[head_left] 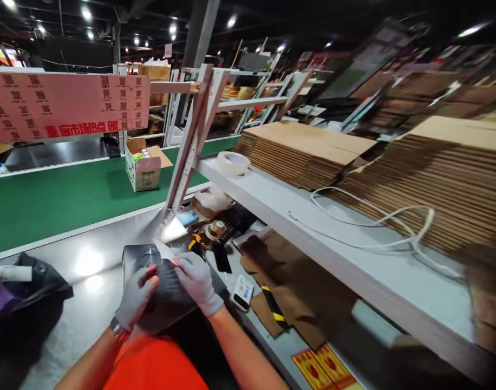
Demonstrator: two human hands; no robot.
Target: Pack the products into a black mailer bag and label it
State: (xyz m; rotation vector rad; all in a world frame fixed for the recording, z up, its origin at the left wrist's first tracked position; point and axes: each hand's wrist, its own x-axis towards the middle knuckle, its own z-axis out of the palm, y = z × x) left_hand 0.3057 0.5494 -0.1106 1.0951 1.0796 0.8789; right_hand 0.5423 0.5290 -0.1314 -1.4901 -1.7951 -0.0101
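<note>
I saw a grey steel bench (89, 303) running under my view, a black plastic parcel (167, 281) lying on it at the centre. At nine o'clock sat a black bag (24, 303); at three o'clock, a small handheld scanner (242, 293) and brown cardboard sheets (288, 276). A white shelf (280, 206) rose toward two o'clock, carrying a tape roll (233, 162), two stacks of flat cartons (308, 151) and a loose white cable (378, 227). At eleven o'clock, a green conveyor belt (61, 200) bore an open box (144, 165).

1. Single head-worn view, looking forward and down, close above the worktop (89, 303).
2. Frame tilted; the shelf (313, 238) runs toward 4 o'clock, the green conveyor (61, 200) lies at 10 o'clock.
</note>
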